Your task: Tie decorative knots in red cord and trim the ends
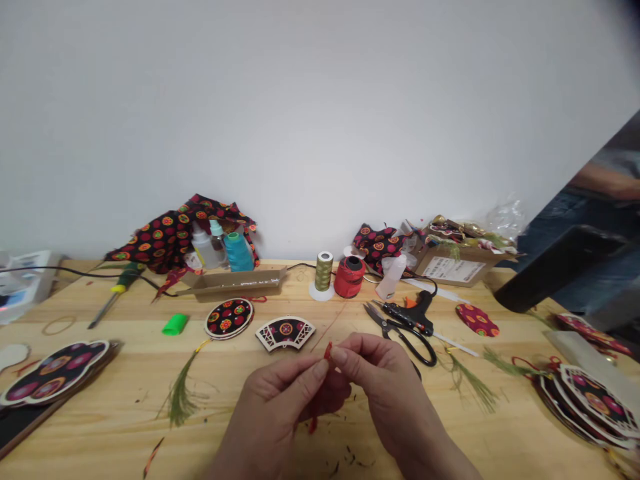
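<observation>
Your left hand (270,417) and right hand (385,393) pinch red cord (327,352) between fingertips, above bench (120,440). Loose pinch could drop cord; drifting right could snag black-handled scissors (400,331).

Our right hand (383,380) can pass between the fan-shaped ornament (285,332) and the black-handled scissors (387,325); the red spool (349,277) stands beyond.
</observation>
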